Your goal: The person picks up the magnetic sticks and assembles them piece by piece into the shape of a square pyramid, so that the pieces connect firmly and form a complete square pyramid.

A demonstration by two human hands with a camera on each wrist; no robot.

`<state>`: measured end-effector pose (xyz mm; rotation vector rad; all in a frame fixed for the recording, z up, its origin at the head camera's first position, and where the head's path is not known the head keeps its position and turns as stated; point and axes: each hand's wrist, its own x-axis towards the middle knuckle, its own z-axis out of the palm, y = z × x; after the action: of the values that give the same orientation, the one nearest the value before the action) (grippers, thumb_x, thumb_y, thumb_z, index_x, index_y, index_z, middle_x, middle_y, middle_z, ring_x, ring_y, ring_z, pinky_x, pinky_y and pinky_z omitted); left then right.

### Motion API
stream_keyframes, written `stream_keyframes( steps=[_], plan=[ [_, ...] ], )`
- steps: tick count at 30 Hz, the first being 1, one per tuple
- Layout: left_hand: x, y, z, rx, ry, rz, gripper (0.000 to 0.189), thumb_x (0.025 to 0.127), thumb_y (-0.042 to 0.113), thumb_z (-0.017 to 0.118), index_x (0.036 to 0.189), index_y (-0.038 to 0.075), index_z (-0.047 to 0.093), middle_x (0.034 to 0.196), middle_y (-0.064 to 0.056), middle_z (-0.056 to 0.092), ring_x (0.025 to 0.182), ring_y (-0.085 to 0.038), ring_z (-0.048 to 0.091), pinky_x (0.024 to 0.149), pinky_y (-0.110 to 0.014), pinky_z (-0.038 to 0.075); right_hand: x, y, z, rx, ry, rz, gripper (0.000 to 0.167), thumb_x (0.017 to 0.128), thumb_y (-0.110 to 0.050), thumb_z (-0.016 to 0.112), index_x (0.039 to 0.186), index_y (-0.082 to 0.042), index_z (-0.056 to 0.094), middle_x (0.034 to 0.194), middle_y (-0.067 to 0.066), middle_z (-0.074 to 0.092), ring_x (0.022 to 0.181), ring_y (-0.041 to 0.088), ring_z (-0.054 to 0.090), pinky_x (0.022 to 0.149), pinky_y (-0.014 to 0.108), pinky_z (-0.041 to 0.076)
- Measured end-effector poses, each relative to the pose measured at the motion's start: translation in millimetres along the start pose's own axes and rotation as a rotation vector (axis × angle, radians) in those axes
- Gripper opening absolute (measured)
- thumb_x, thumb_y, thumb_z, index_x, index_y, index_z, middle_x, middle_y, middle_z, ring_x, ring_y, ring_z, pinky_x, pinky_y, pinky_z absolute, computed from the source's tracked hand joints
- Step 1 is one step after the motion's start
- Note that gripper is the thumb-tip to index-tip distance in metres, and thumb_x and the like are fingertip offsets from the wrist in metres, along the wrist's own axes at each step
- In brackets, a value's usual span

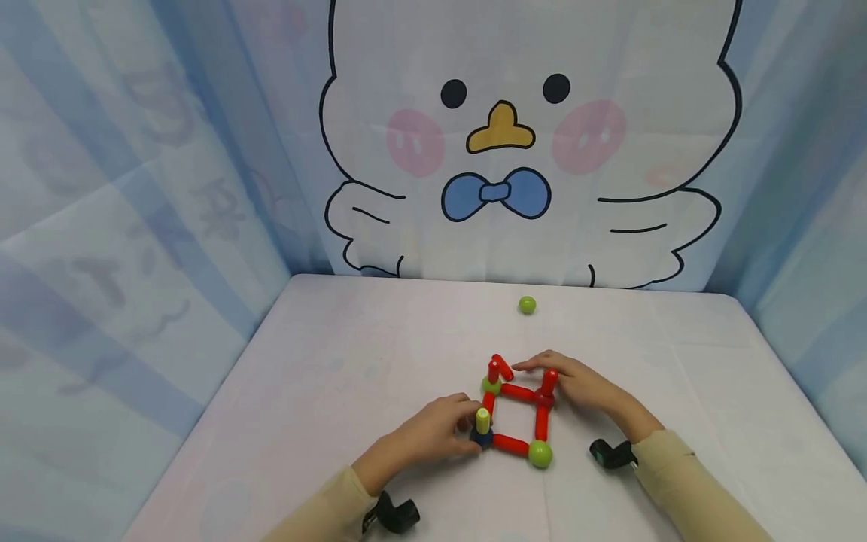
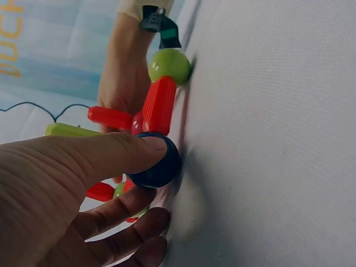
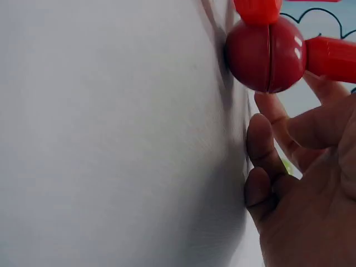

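Observation:
A square frame of red rods (image 1: 510, 445) and balls lies on the table. My left hand (image 1: 433, 430) pinches its dark blue ball (image 2: 161, 169) at the near left corner, thumb on one side and fingers on the other. From that ball rises a yellow-green rod (image 1: 482, 419). Green balls form the near right corner (image 1: 539, 454) and the far left corner (image 1: 491, 387); a dark red ball (image 3: 247, 55) forms the far right one. Both far corners carry upright red rods. My right hand (image 1: 579, 380) reaches behind the red ball, index finger extended towards another red rod (image 1: 504, 369).
A loose green ball (image 1: 527, 305) lies near the table's back edge. The pale cloth-covered table (image 1: 325, 339) meets a cartoon-printed curtain (image 1: 501, 248) at the back, with curtains at both sides. Black wrist cameras hang beside the left sleeve (image 1: 321, 508) and right sleeve (image 1: 691, 482).

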<state>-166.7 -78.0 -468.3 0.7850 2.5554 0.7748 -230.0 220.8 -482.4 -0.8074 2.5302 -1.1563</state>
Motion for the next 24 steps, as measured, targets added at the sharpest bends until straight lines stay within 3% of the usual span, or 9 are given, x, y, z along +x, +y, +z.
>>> stream_keyframes(
  steps=[5, 11, 14, 18, 24],
  plan=[
    [1.3, 2.6, -0.3, 0.008, -0.011, -0.003, 0.045, 0.085, 0.023, 0.087, 0.125, 0.018, 0.067, 0.105, 0.007, 0.062, 0.091, -0.004, 0.056, 0.08, -0.021, 0.051, 10.2, 2, -4, -0.093, -0.041, 0.046, 0.057, 0.093, 0.011, 0.041, 0.131, -0.02, 0.072, 0.126, 0.01, 0.057, 0.118, 0.032, 0.053, 0.097, 0.051, 0.048],
    [1.3, 4.8, -0.6, 0.019, -0.005, -0.013, 0.044, 0.085, 0.023, 0.087, 0.123, 0.02, 0.066, 0.104, 0.008, 0.062, 0.09, -0.004, 0.056, 0.079, -0.021, 0.051, 14.1, 4, -5, -0.159, 0.088, 0.12, 0.021, 0.104, -0.015, 0.059, 0.122, -0.017, 0.068, 0.122, 0.008, 0.059, 0.098, 0.021, 0.056, 0.086, 0.038, 0.052],
    [1.0, 5.2, -1.3, 0.025, -0.005, -0.027, 0.044, 0.085, 0.024, 0.087, 0.124, 0.02, 0.066, 0.103, 0.008, 0.061, 0.089, -0.005, 0.055, 0.079, -0.021, 0.051, 19.4, 3, -4, -0.17, 0.085, 0.138, 0.029, 0.1, -0.028, 0.068, 0.126, -0.016, 0.066, 0.12, 0.007, 0.062, 0.093, 0.019, 0.056, 0.081, 0.034, 0.052],
    [0.7, 5.4, -1.9, 0.023, -0.012, -0.045, 0.045, 0.084, 0.026, 0.088, 0.123, 0.023, 0.066, 0.1, 0.008, 0.06, 0.087, -0.005, 0.055, 0.077, -0.021, 0.051, 29.1, -3, -3, -0.219, 0.06, 0.143, 0.038, 0.095, -0.038, 0.074, 0.125, -0.015, 0.068, 0.115, 0.004, 0.064, 0.098, 0.018, 0.058, 0.087, 0.038, 0.052],
    [0.6, 6.1, -1.7, 0.024, -0.008, -0.043, 0.043, 0.083, 0.029, 0.088, 0.12, 0.025, 0.067, 0.096, 0.009, 0.059, 0.085, -0.005, 0.054, 0.074, -0.02, 0.05, 37.5, -9, -1, -0.228, 0.071, 0.208, 0.03, 0.094, -0.031, 0.076, 0.116, -0.012, 0.071, 0.106, 0.004, 0.065, 0.091, 0.019, 0.056, 0.082, 0.035, 0.051]
  ],
)
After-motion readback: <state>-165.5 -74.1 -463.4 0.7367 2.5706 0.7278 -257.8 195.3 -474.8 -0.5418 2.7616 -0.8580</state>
